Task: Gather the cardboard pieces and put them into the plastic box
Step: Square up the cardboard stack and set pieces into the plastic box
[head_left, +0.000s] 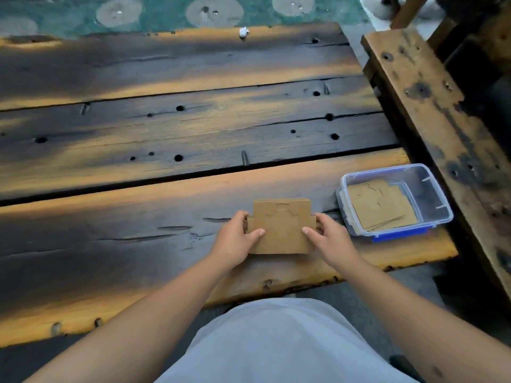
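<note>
From the head view, you hold a stack of cardboard pieces (pixel 280 228) between both hands, low over the near plank of the table (pixel 166 205), close to its front edge. Your left hand (pixel 235 239) grips the stack's left side, thumb laid across the top face, fingers curled round the edge and a small side tab. Your right hand (pixel 327 239) grips the right side the same way, thumb on top, fingers wrapped behind the other tab. The stack looks level, its top piece showing a cut outline near the far edge. Whether its underside touches the wood, you cannot tell.

The box (pixel 431 189) sits just to the right of your right hand, on the same plank near the table's right corner. It is clear plastic with a blue clasp on its near side and no lid on it. More cardboard (pixel 378 205) lies flat inside, filling the left part of the floor; the right part shows bare plastic.

A bench (pixel 431 111) of rough timber runs along the table's right side, just beyond the box. A small white scrap (pixel 244 31) lies at the table's far edge. Past that edge is a green rug (pixel 166 9) with pale round patches. Your light shirt (pixel 276 344) fills the bottom of the view.
</note>
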Demonstrator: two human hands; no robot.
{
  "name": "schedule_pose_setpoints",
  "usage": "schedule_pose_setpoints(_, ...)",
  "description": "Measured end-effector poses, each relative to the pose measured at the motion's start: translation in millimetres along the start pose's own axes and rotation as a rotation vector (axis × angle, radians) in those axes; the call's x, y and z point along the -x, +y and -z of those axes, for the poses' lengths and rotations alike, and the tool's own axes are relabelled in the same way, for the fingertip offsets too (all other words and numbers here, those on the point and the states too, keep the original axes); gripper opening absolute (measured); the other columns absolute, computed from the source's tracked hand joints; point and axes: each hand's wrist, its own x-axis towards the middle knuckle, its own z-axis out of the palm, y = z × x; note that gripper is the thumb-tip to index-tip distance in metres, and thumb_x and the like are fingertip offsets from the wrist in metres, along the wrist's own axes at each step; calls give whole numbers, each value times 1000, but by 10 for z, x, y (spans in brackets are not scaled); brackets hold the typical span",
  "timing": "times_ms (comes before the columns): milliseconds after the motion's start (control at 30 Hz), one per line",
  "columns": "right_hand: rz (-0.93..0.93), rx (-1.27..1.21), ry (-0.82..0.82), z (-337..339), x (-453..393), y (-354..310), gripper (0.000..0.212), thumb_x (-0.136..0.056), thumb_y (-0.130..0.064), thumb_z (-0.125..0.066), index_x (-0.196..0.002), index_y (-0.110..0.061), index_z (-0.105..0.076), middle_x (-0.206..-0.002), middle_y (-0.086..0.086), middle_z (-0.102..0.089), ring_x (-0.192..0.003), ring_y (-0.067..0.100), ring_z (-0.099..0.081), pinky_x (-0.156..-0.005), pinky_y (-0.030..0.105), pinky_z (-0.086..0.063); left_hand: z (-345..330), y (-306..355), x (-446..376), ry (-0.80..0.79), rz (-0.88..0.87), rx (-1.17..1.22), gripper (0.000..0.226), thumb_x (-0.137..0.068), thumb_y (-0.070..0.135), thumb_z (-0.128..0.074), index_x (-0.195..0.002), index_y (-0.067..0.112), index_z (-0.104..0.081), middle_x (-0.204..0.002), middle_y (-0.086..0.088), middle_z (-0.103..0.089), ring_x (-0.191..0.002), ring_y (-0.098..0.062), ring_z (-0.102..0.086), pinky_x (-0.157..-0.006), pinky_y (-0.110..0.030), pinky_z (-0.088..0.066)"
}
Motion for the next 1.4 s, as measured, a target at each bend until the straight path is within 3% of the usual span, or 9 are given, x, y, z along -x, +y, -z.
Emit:
schedule_pose_setpoints(133,-45,35,85,258,135,71,26,-91,-22,-65,-116,-23,-58,-105,-10,-66,-96,4,-62,-87,31,-53,-186,243,-37,-53,-27,30,28,-83,34,-72,-102,26,-53,-95,2,-66,-86,-17,-63,-75,-40,-55)
schedule_pose_setpoints(300,-110,13,171,673,245,270,32,-91,-20,-64,-121,-16,-57,-112,2,-67,-104,18,-62,-96,44,-50,-538,612,-85,-129,-115,-70,39,-86,32,-68,-121,23,-54,-91,10,-60,-81,-10,-56,-63,-23,-41)
schedule_pose_setpoints(400,-123,0,215,991,237,412,41,-91,-21,-64,-130,-13,-53,-116,1,-66,-104,15,-62,-96,40,-51,-786,891,-124,-139,-139,-66,47,-87,30,-66,-130,24,-49,-98,3,-63,-82,-11,-55,-66,-25,-41)
schedule_pose_setpoints(633,-87,85,227,1961,-70,683,36,-91,-22,-62,-126,-19,-54,-110,-6,-64,-99,10,-61,-85,28,-48,-1434,1633,-340,-109,-178,-96,45,-88,32,-63,-131,26,-50,-75,17,-48,-67,0,-48,-51,-15,-31)
schedule_pose_setpoints(733,-84,161,238,2146,-266,744,34,-90,-22,-63,-123,-18,-57,-109,-3,-65,-93,10,-58,-77,26,-42,-1573,1785,-406,-183,-165,-7,46,-90,26,-61,-134,23,-49,-101,11,-63,-83,-2,-55,-66,-9,-41)
schedule_pose_setpoints(900,-77,271,233,2415,-670,867,30,-89,-23,-64,-118,-18,-59,-108,2,-68,-81,9,-54,-73,25,-39,-1918,2037,-611,-201,16,188,46,-90,19,-63,-133,17,-47,-127,-3,-60,-114,-22,-59,-99,-37,-49)
schedule_pose_setpoints(1100,-179,428,125,2385,-1062,962,37,-91,-26,-59,-126,-18,-51,-116,12,-65,-106,32,-59,-84,39,-47,-2238,2154,-768,-126,201,256,49,-88,20,-64,-133,19,-45,-131,-5,-59,-118,-27,-56,-103,-42,-46)
schedule_pose_setpoints(1233,-185,482,113,2329,-1189,1010,35,-91,-24,-60,-124,-18,-49,-113,11,-63,-97,28,-58,-71,35,-42,-2355,2174,-855,-128,327,308,61,-84,23,-68,-136,20,-37,-132,-5,-57,-119,-27,-54,-103,-47,-45)
schedule_pose_setpoints(1400,-217,557,87,2346,-1247,1125,29,-90,-26,-59,-114,-17,-47,-105,10,-61,-92,32,-59,-69,36,-43,-2390,2134,-895,-149,385,323,56,-85,25,-65,-135,21,-40,-129,-5,-59,-115,-26,-57,-101,-44,-48)
